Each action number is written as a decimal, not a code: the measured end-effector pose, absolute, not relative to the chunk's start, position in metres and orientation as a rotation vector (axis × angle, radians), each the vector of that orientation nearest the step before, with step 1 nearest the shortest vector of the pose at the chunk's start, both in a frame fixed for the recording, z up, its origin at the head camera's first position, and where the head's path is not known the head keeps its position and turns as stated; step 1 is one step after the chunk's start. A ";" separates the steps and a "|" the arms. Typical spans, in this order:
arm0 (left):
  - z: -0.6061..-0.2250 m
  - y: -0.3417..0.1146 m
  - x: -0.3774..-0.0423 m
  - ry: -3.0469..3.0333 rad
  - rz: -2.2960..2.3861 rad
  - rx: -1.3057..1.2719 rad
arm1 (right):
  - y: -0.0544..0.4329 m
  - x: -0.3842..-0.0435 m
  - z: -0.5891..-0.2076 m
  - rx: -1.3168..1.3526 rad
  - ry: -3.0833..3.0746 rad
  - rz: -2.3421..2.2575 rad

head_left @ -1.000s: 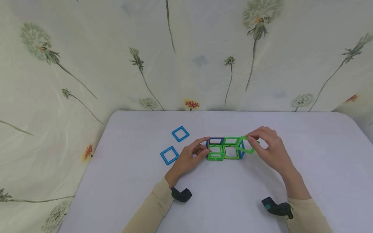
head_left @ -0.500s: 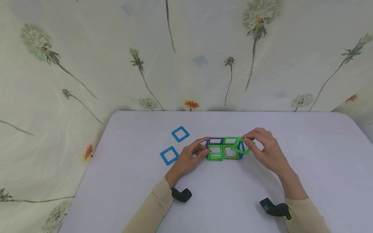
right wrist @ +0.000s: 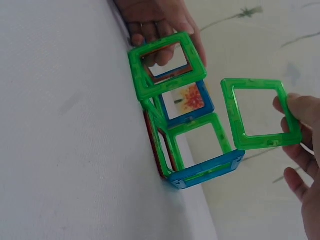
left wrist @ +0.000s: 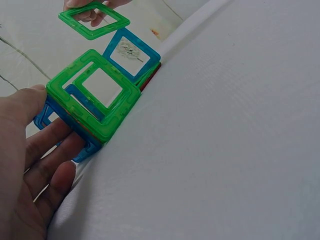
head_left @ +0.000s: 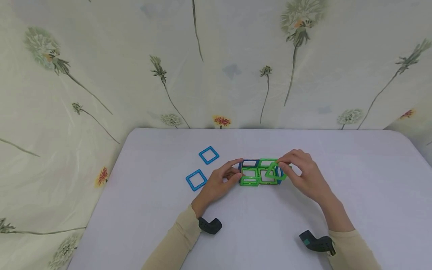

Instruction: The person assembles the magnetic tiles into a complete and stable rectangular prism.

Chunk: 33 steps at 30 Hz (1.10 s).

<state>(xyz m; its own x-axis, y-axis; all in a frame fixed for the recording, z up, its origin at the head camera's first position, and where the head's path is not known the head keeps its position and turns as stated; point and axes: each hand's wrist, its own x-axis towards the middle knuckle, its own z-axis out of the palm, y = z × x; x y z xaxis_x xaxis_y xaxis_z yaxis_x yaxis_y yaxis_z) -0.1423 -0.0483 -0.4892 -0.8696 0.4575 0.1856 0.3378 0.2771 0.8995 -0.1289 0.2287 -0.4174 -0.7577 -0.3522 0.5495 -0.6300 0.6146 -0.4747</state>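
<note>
A row of joined magnetic tiles [left wrist: 120,118], green and blue square frames with hollow centres, stands on the white table. My left hand [head_left: 215,184] grips its left end, thumb at the top corner of a green tile and fingers against the blue end tile. Between thumb and fingers, my right hand [head_left: 306,175] pinches a loose green square tile [right wrist: 233,111]. That tile is tilted and held above the right-hand section. In the right wrist view a gap separates it from the green tiles, and its lower corner comes right by the top of the upright blue end tile [right wrist: 206,170].
Two loose blue square tiles, one farther back [head_left: 203,159] and one nearer [head_left: 190,184], lie flat left of the row. Black wrist cameras sit on the left cuff [head_left: 210,226] and right cuff [head_left: 317,243]. A floral cloth [head_left: 236,90] hangs behind the table [head_left: 256,228].
My right hand has shifted left and slightly down, carrying the green tile from beyond the right end to over the right section. The left hand and the row stay put.
</note>
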 end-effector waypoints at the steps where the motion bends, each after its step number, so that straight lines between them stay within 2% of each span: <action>1: -0.489 -0.048 -0.142 2.419 1.664 0.757 | 0.229 -0.129 -0.418 0.783 -2.437 0.942; 33: -0.489 -0.047 -0.143 2.419 1.666 0.731 | 0.222 -0.130 -0.426 0.864 -2.428 0.974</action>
<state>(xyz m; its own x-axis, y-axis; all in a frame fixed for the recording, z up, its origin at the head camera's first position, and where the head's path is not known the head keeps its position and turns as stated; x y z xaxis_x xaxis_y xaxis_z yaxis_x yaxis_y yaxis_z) -0.1427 -0.0475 -0.4894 -0.8771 0.4479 0.1734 0.3218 0.2801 0.9044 -0.1296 0.2219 -0.4256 -0.7368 -0.3989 0.5459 -0.6656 0.5698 -0.4820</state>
